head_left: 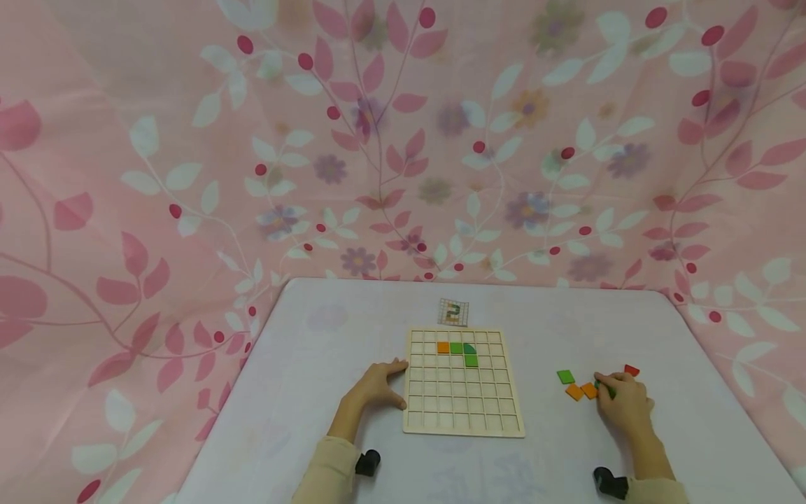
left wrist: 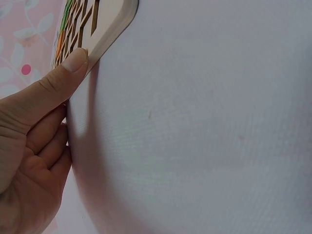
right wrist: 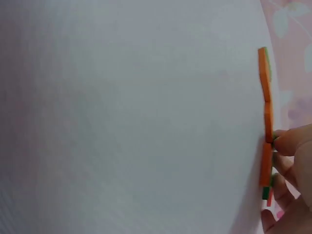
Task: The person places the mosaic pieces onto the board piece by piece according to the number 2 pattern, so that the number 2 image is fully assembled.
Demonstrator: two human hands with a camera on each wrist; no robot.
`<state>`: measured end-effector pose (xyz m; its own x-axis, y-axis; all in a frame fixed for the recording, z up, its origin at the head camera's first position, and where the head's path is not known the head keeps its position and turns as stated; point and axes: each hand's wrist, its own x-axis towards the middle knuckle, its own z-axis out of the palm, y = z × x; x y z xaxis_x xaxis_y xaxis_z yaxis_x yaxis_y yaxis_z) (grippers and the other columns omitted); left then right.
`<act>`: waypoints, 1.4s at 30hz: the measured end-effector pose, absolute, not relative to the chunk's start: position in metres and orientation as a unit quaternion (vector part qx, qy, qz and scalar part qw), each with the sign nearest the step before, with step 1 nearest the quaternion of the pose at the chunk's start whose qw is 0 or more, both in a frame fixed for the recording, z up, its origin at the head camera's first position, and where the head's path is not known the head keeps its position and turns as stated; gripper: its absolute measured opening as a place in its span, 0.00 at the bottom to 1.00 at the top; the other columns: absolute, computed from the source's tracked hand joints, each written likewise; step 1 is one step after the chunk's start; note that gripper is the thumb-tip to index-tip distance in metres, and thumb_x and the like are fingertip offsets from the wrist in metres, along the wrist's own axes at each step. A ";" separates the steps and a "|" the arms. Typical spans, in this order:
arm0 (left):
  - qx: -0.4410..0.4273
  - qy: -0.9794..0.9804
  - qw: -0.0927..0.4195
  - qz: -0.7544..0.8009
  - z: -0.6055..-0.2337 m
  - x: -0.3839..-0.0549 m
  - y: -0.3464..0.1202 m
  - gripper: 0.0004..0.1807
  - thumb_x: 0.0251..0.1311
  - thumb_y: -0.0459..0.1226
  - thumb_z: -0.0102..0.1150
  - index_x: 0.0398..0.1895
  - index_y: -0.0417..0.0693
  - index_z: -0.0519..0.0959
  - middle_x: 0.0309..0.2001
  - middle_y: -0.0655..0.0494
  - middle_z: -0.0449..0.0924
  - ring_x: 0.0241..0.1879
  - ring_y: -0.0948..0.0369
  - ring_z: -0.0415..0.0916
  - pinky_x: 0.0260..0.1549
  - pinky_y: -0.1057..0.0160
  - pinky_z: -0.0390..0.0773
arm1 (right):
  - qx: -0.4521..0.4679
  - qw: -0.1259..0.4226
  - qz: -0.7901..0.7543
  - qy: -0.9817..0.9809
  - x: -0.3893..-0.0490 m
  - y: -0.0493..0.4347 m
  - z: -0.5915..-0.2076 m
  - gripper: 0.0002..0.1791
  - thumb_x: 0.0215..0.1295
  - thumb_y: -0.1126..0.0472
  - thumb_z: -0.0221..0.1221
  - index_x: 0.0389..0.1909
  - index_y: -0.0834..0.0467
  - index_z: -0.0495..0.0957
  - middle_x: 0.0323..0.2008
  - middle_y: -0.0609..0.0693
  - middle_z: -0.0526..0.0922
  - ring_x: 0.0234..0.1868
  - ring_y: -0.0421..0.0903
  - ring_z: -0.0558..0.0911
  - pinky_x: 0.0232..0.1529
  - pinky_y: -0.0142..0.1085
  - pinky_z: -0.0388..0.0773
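Observation:
A pale wooden grid board [head_left: 462, 399] lies on the table. Set in its upper cells are an orange square tile [head_left: 443, 347], two green square tiles [head_left: 456, 348] and a dark green curved tile [head_left: 469, 348]. My left hand [head_left: 376, 385] rests at the board's left side; in the left wrist view its thumb [left wrist: 63, 73] touches the rim. To the right, my right hand [head_left: 625, 404] pinches a dark green tile [head_left: 608, 389], mostly hidden by the fingers. Around it lie orange tiles [head_left: 574, 392], a green tile [head_left: 565, 376] and a red tile [head_left: 632, 370].
A small card [head_left: 453, 312] with a grid and a figure like a 2 lies behind the board. The white-covered table [head_left: 340, 315] ends at a pink floral cloth [head_left: 403, 140]. Black wrist devices [head_left: 368, 463] sit by both sleeves.

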<state>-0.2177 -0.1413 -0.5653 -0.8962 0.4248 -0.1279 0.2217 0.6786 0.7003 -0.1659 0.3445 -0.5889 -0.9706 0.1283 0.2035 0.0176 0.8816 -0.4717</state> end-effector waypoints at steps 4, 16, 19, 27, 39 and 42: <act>0.183 0.905 0.140 0.357 -0.565 -0.218 -0.141 0.47 0.29 0.34 0.79 0.61 0.37 0.71 0.63 0.42 0.68 0.65 0.46 0.62 0.64 0.48 0.61 | -0.024 0.039 0.234 -0.971 -0.165 0.350 -0.580 0.20 0.59 0.68 0.51 0.53 0.69 0.75 0.46 0.72 0.71 0.44 0.73 0.71 0.32 0.62 0.65; 0.187 0.906 0.137 0.353 -0.566 -0.219 -0.142 0.47 0.29 0.34 0.79 0.61 0.37 0.71 0.63 0.43 0.68 0.65 0.46 0.62 0.64 0.48 0.61 | -0.075 0.043 0.234 -0.969 -0.169 0.344 -0.584 0.21 0.60 0.59 0.60 0.46 0.73 0.77 0.39 0.71 0.78 0.41 0.67 0.76 0.33 0.56 0.65; 0.189 0.908 0.136 0.349 -0.566 -0.219 -0.142 0.46 0.29 0.34 0.79 0.61 0.37 0.71 0.63 0.43 0.68 0.65 0.46 0.62 0.63 0.48 0.61 | -0.101 0.067 0.234 -0.965 -0.169 0.338 -0.585 0.22 0.60 0.56 0.61 0.41 0.74 0.78 0.34 0.68 0.81 0.36 0.63 0.78 0.31 0.51 0.64; 0.177 0.906 0.144 0.356 -0.565 -0.219 -0.141 0.46 0.30 0.34 0.79 0.62 0.39 0.71 0.64 0.44 0.67 0.66 0.48 0.61 0.65 0.49 0.60 | -0.091 0.056 0.235 -0.966 -0.170 0.336 -0.581 0.18 0.60 0.61 0.59 0.43 0.73 0.78 0.41 0.72 0.78 0.45 0.69 0.74 0.42 0.62 0.70; 0.186 0.905 0.139 0.357 -0.566 -0.218 -0.142 0.46 0.30 0.35 0.79 0.61 0.38 0.71 0.63 0.43 0.68 0.66 0.46 0.61 0.64 0.47 0.60 | -0.004 -0.045 0.220 -0.975 -0.170 0.347 -0.562 0.19 0.53 0.74 0.58 0.48 0.74 0.75 0.42 0.76 0.75 0.41 0.68 0.74 0.38 0.60 0.74; 0.184 0.905 0.141 0.358 -0.565 -0.217 -0.143 0.46 0.30 0.35 0.79 0.61 0.38 0.71 0.63 0.43 0.68 0.66 0.46 0.61 0.64 0.47 0.60 | -0.014 -0.046 0.232 -0.972 -0.167 0.344 -0.560 0.18 0.56 0.71 0.58 0.49 0.72 0.75 0.43 0.75 0.76 0.37 0.61 0.75 0.34 0.55 0.74</act>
